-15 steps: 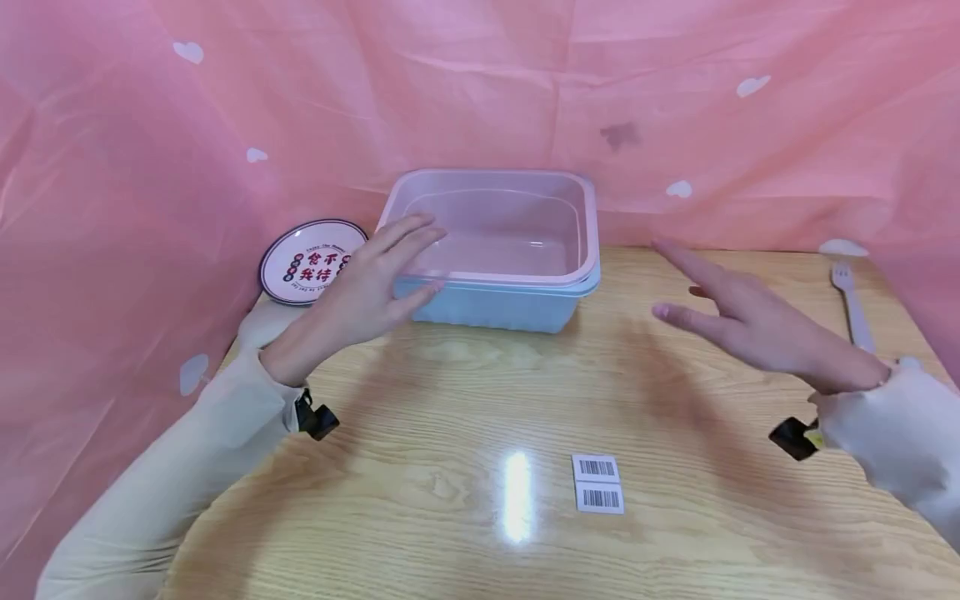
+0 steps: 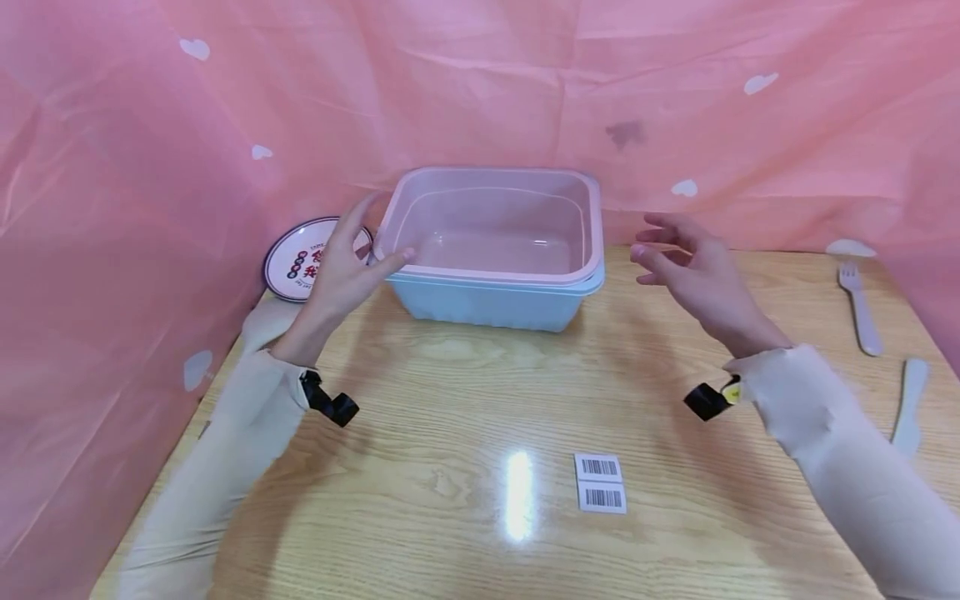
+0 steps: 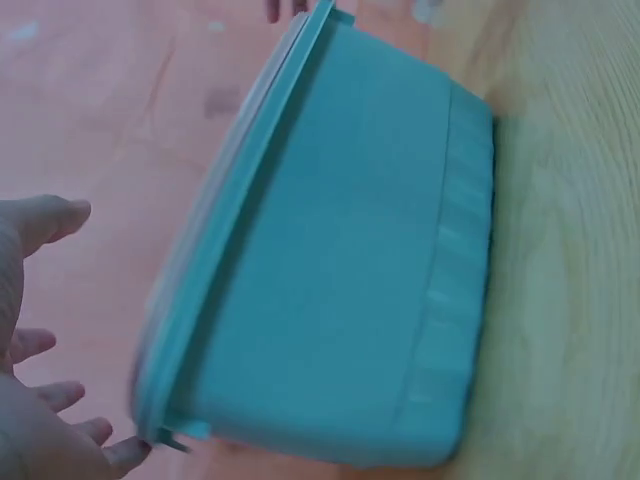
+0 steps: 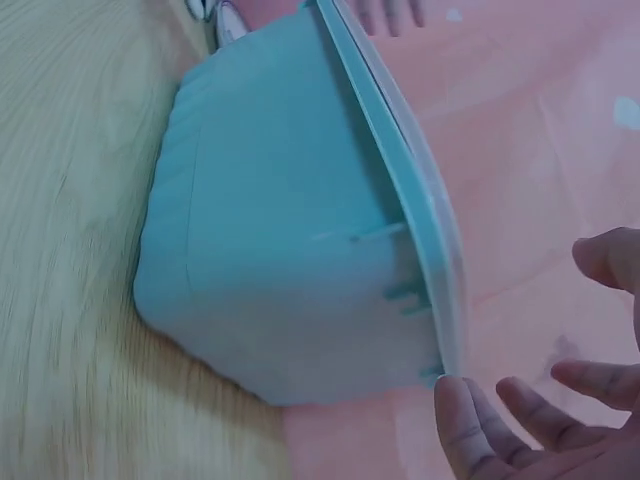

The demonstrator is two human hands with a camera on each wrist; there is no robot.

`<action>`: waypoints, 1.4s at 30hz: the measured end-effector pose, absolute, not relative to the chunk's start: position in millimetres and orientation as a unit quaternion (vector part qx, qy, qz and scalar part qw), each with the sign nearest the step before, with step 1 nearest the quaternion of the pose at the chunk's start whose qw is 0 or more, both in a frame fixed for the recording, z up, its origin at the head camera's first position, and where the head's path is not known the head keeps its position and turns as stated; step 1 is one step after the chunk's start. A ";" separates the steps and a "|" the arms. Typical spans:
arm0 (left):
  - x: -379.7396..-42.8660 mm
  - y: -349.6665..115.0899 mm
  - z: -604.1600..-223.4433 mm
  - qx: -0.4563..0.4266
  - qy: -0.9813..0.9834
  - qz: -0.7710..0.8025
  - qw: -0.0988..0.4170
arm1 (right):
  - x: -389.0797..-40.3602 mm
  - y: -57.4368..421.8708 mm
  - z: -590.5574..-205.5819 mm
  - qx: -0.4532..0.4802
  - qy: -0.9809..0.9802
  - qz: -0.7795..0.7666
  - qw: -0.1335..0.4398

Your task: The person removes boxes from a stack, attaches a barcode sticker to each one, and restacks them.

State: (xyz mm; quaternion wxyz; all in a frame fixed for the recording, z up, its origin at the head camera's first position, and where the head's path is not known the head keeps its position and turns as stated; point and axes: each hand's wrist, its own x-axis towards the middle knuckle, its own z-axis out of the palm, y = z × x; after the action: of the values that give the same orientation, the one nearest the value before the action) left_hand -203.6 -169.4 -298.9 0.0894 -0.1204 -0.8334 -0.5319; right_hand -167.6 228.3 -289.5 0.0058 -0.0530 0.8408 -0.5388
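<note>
A pink plastic bin [image 2: 487, 274] sits nested inside a light blue bin [image 2: 487, 303] at the back of the table. My left hand [image 2: 337, 275] is at the bins' left end, thumb and fingers spread; whether it touches the rim I cannot tell. To the right of the bins, apart from them in the head view, my right hand [image 2: 697, 275] hovers with loosely bent fingers and holds nothing. The blue wall [image 3: 330, 250] fills much of the left wrist view. In the right wrist view, fingertips [image 4: 455, 400] appear close to the bin's rim [image 4: 430, 240].
A round plate [image 2: 288, 265] with red characters lies left of the bins, partly behind my left hand. On the right are a fork [image 2: 859, 308] and a knife [image 2: 909, 404]. Two barcode labels [image 2: 601, 483] lie on the wooden table [image 2: 435, 417]. Pink cloth [image 2: 487, 92] hangs behind.
My left hand has drawn left from in front of the pink bin to its left end. My right hand has moved slightly left and its fingers have bent. The knife shows more fully.
</note>
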 end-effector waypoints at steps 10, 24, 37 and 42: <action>-216.7 -175.1 -329.6 -0.066 -0.748 -0.660 0.009 | -190.4 192.9 -304.1 -0.021 0.850 -0.527 -0.001; -223.1 -174.0 -345.8 -0.109 -0.704 -0.701 -0.005 | -200.4 182.0 -306.8 -0.083 0.908 -0.405 -0.069; -206.8 -168.2 -337.4 -0.118 -0.699 -0.705 0.028 | -203.1 172.7 -293.4 -0.059 0.932 -0.357 -0.023; -206.9 -165.3 -342.7 -0.130 -0.707 -0.692 0.065 | -207.5 172.3 -286.9 -0.029 0.939 -0.343 -0.010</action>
State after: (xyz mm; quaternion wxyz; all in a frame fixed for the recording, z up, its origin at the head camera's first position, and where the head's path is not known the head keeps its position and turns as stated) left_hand -206.9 -165.3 -342.7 0.0654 -0.1296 -0.7071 -0.6921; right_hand -207.5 172.3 -286.9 -0.0095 -0.0292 0.9389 -0.3428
